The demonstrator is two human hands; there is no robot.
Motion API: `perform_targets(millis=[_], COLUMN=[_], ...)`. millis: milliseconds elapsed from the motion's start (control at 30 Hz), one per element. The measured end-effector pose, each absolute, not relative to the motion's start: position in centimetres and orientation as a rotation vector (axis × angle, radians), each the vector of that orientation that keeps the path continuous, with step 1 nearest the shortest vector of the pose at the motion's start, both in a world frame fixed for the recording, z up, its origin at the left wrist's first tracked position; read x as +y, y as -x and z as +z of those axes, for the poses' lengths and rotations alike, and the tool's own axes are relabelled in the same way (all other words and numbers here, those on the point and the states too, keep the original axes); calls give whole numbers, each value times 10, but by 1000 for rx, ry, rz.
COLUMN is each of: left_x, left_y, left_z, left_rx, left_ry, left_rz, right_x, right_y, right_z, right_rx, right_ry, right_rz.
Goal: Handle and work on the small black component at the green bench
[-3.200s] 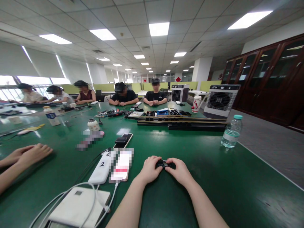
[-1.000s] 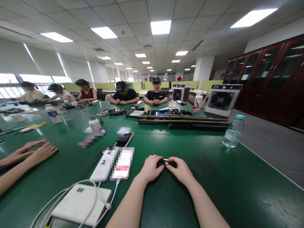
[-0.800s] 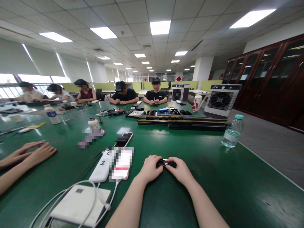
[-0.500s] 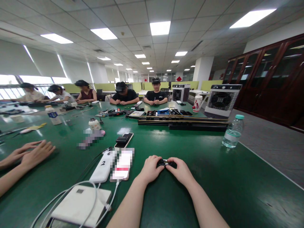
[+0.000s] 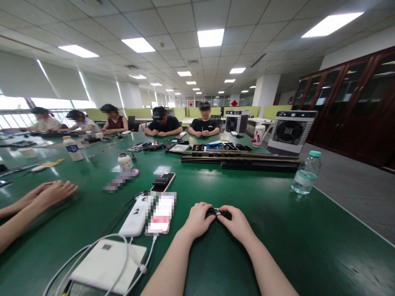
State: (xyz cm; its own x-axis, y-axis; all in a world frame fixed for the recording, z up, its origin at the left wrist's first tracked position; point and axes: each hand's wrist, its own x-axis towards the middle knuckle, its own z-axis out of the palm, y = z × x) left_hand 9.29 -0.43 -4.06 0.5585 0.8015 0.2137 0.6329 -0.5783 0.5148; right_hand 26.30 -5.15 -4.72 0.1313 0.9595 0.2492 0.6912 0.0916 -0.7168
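On the near side of the green worktop [image 5: 296, 242], the person is pinching a small black object [image 5: 216, 212] with both hands. The left hand [image 5: 198, 221] grips its left end between thumb and fingers, and the right hand [image 5: 237, 223] grips its right end in the same way. A bright, metal-looking part is visible in the middle. I cannot tell whether the object touches the worktop or is held slightly above it. Compared with one second ago, this hold is almost the same. What has changed is at the left: the neighbour's hands [image 5: 53, 195] were then apart, with a small thing visible between them, and now they are drawn close together. To the left of the person lie a white power bank [image 5: 132, 220] marked "2", a phone [image 5: 160, 216] with a white cable [image 5: 151, 248], and nearer, a flat white box [image 5: 106, 265]. A water bottle [image 5: 306, 174] stands upright at the right, and long black bars [image 5: 259, 165] lie farther away.
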Motion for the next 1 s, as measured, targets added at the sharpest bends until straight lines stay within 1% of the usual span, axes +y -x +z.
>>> perform_targets(millis=[667,1000], left_x=[-6,-7], left_y=[-93,-93], left_z=[-40,-37], left_rx=[1161,1213], left_ry=[-2425,-2435], left_rz=[624,557], right_x=[-50,-52], right_y=[-263,-263], right_z=[-51,-48], right_rx=[-1655,-1649], right_ry=[1663,1670], right_rz=[394,408])
